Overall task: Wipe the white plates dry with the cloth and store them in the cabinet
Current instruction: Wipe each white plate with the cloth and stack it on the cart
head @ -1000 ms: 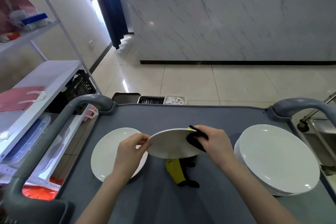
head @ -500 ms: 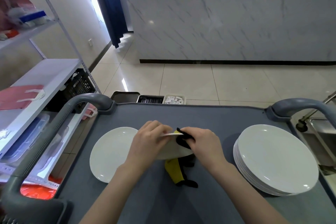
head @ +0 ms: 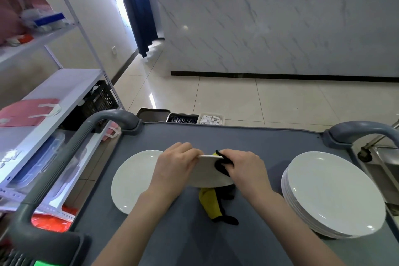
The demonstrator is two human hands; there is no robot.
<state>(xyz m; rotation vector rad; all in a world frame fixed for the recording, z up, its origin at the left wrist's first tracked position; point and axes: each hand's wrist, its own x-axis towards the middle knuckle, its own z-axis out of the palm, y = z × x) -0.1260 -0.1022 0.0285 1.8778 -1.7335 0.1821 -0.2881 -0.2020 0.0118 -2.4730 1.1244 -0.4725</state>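
Both hands gripping: my left hand (head: 174, 170) curls over the far rim of one round white ceramic plate (head: 207, 177), and my right hand (head: 244, 168) pinches the yellow black-edged cloth (head: 210, 203) against it, mid-cart. The plate was flatter a second ago and now stands tipped on edge, so I judge the underside wipe is underway.

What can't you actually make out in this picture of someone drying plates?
Head view:
- Held plate: its far side is turned away from the camera.
- Cloth: its middle is hidden behind the plate and the right hand.
- Plate stack: rims too thin to count.
- Wetness: any drops are too small to see.
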